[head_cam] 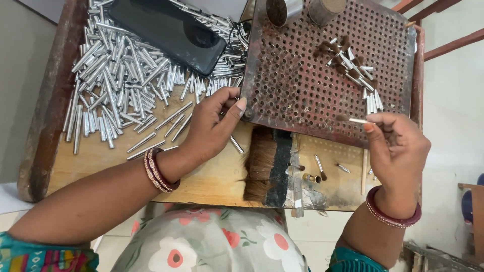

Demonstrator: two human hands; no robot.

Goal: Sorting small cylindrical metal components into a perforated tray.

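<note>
My left hand (pixel 214 126) rests at the lower left corner of a rusty perforated metal plate (pixel 297 85), its thumb on the plate's edge and its fingers curled over a few thin silver tubes. My right hand (pixel 398 146) pinches a small silver tube tipped with dark bristles (pixel 353 120) just over the plate's lower right edge. A cluster of finished bristle-tipped tubes (pixel 355 70) lies on the plate's upper right. A big heap of loose silver tubes (pixel 121 80) covers the wooden board to the left.
A black phone (pixel 169 30) lies on the tube heap. Two metal cups (pixel 302 10) stand at the plate's top. A bundle of brown bristle fibre with a black band (pixel 269 166) and stray tubes lie on the wooden board (pixel 101 156) near my lap.
</note>
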